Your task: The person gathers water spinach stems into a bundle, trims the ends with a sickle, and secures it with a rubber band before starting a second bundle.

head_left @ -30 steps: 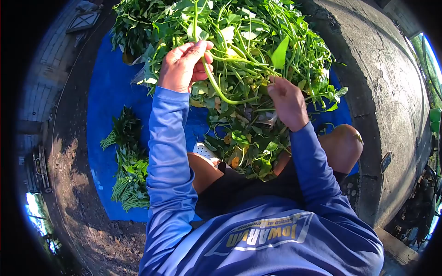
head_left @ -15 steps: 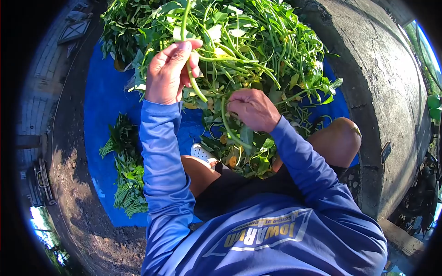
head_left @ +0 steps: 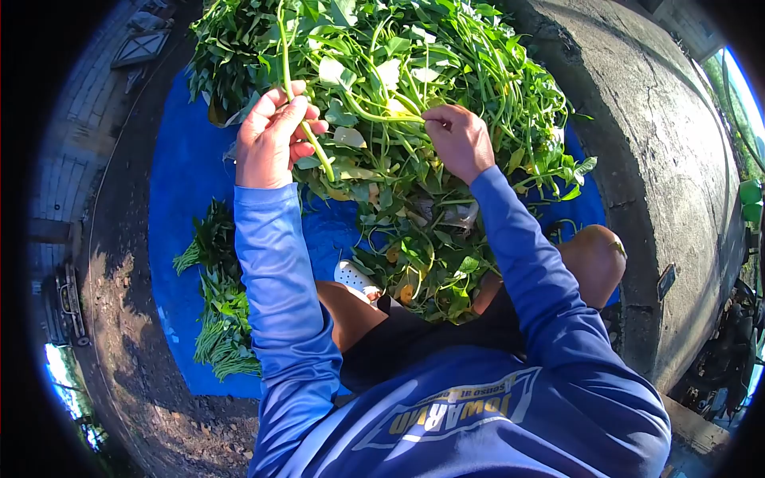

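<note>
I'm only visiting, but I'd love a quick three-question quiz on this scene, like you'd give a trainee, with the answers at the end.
1. Multiple choice: what does the person's left hand hold?
A) a knife
B) a green stem
C) a cup

2. True or false: the small bunches of greens lie on the blue sheet.

3. Fill in the blank: the shoe with small holes in it is ____ in colour.

Key:
1. B
2. True
3. white
</note>
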Action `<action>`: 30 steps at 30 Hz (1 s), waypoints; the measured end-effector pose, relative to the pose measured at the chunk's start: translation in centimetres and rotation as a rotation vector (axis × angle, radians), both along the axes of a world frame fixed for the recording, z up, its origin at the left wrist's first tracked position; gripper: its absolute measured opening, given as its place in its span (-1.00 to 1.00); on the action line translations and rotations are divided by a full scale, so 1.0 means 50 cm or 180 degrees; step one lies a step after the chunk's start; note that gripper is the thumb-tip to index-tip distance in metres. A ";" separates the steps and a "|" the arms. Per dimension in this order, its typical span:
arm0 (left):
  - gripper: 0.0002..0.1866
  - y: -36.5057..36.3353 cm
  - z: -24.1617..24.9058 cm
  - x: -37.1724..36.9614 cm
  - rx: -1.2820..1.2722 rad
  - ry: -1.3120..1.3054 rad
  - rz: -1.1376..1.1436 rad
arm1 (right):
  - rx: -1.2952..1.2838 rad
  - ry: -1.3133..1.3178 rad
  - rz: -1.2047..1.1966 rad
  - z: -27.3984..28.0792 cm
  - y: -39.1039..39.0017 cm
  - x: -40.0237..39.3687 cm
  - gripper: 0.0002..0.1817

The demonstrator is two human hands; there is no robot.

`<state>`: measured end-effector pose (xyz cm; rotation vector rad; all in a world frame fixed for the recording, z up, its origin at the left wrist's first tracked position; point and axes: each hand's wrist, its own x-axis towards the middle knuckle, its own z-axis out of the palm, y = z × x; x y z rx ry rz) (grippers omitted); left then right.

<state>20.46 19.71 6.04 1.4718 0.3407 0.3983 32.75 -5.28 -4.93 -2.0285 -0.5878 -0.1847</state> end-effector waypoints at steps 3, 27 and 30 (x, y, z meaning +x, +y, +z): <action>-0.75 -0.002 0.007 0.002 -0.0190 0.0158 0.0358 | -0.0189 -0.0626 0.0495 -0.010 0.062 0.036 -0.79; -0.75 -0.011 -0.075 0.092 -0.0017 -0.0139 0.0159 | 0.2788 0.2908 0.2276 0.216 -0.030 0.015 -0.50; -0.72 -0.042 -0.086 0.103 -0.0130 -0.0016 0.0100 | 0.2892 0.2716 0.1953 0.199 -0.043 -0.025 -0.50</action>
